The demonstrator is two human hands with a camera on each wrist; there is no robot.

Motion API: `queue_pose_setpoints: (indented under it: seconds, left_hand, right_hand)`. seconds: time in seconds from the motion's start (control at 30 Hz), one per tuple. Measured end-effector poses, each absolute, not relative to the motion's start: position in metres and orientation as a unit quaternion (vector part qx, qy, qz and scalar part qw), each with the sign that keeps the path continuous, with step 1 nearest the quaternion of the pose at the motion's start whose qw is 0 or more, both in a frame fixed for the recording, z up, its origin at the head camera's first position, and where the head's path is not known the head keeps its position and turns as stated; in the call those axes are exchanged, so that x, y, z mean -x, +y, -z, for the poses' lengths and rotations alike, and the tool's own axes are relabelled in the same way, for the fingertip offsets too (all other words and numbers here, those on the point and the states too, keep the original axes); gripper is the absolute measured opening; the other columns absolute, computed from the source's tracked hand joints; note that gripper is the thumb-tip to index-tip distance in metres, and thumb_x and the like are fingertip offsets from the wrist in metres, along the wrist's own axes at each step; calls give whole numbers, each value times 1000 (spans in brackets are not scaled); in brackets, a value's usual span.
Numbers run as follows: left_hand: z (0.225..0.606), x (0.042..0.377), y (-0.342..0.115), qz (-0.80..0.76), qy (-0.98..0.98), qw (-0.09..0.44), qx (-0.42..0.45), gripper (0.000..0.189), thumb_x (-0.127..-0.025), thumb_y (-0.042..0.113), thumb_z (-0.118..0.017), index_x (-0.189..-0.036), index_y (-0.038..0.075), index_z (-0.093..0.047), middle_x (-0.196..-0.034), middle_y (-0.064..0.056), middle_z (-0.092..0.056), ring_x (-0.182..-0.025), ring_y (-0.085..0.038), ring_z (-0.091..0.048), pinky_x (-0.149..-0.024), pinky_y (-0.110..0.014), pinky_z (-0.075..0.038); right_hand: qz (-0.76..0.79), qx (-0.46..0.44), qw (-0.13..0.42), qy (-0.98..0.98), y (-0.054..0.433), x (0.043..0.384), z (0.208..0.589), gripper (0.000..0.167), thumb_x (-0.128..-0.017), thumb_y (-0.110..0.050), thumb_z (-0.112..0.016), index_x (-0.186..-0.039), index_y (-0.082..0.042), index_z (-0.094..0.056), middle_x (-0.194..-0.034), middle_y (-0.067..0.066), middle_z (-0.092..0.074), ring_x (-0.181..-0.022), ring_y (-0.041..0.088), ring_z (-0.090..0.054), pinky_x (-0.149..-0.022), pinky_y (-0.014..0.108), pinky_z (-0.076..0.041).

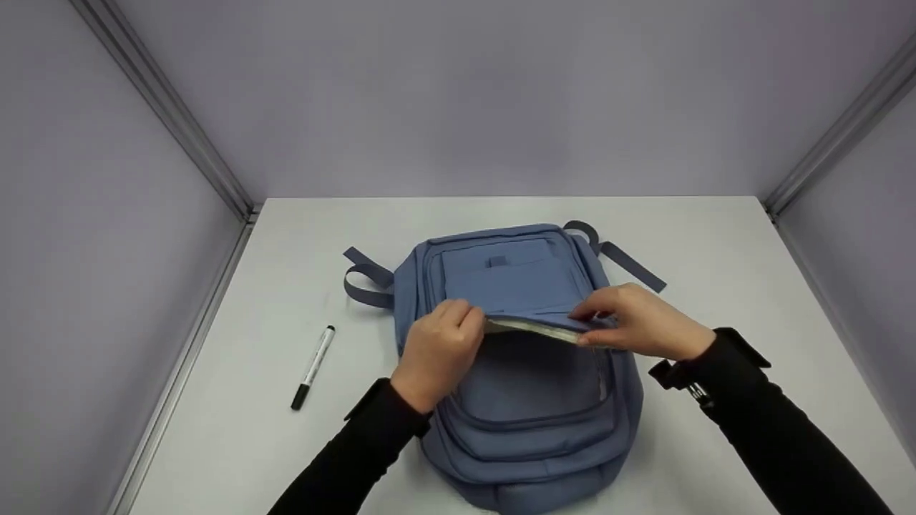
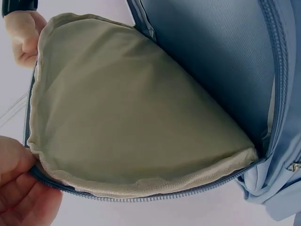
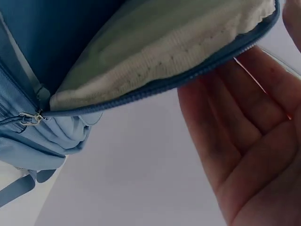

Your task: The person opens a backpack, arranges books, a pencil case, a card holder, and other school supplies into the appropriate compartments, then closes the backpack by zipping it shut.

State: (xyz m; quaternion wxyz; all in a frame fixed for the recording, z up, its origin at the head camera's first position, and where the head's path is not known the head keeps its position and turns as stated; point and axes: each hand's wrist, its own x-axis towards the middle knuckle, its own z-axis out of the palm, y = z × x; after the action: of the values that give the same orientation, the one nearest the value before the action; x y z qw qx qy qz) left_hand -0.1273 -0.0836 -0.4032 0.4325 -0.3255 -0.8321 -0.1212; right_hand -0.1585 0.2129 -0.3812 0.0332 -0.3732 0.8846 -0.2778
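Observation:
A blue backpack (image 1: pixel 529 279) lies on the white table, its zipped front panel folded partly away from the compartment. The panel's beige lining (image 2: pixel 141 103) faces the left wrist camera. My left hand (image 1: pixel 442 350) pinches the zippered edge of this flap between thumb and curled fingers. On the other side, my right hand (image 1: pixel 644 322) is at the same edge, its fairly straight fingers (image 3: pixel 221 117) against the flap's outer face. In the right wrist view the thumb stands a little apart from the fabric. A zipper pull (image 3: pixel 30 117) hangs at the panel's corner.
Left of the backpack, a white marker (image 1: pixel 313 368) with black ends lies on the table (image 1: pixel 236 322). Loose dark straps (image 1: pixel 368 282) stick out at the backpack's sides. Grey walls (image 1: pixel 501 100) enclose the table at the back and both sides.

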Motion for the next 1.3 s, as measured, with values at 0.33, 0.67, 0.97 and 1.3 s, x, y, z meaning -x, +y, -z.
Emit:
queue_pose_setpoints:
  seconds: [0.33, 0.67, 0.97, 1.3]
  left_hand:
    - [420, 130, -118, 228, -846, 357, 325, 14, -79, 14, -83, -88, 9, -73, -82, -2, -68, -74, -15, -67, -66, -25, -56]
    - [498, 132, -276, 163, -983, -10, -78, 40, -87, 20, -72, -109, -11, -59, -102, -32, -59, -90, -47, -63, -72, -54, -55]
    - [534, 114, -307, 192, -970, -71, -133, 17, -91, 3, -56, -92, -14, -57, -80, -24, -55, -72, -36, -61, -56, -41, -50]
    - [511, 97, -300, 232, -967, 28, -103, 16, -92, 9, -62, -91, -6, -64, -81, -20, -64, -73, -29, -63, -61, -39, -49]
  right_hand:
    - [258, 359, -54, 896, 201, 161, 380, 9, -83, 1, -73, -88, -7, -76, -79, 3, -72, -68, 9, -61, -63, 26, -50]
    - [263, 309, 69, 911, 192, 173, 368, 14, -88, -4, -67, -78, -12, -72, -64, -5, -55, -55, 2, -40, -58, 22, -35]
    - [226, 314, 70, 920, 185, 175, 360, 16, -85, -3, -68, -72, -12, -69, -62, -6, -50, -55, 6, -36, -61, 25, -32]
    - [242, 303, 58, 920, 185, 178, 361, 21, -86, -3, -67, -67, -14, -64, -59, -8, -43, -52, 3, -32, -58, 23, -30]
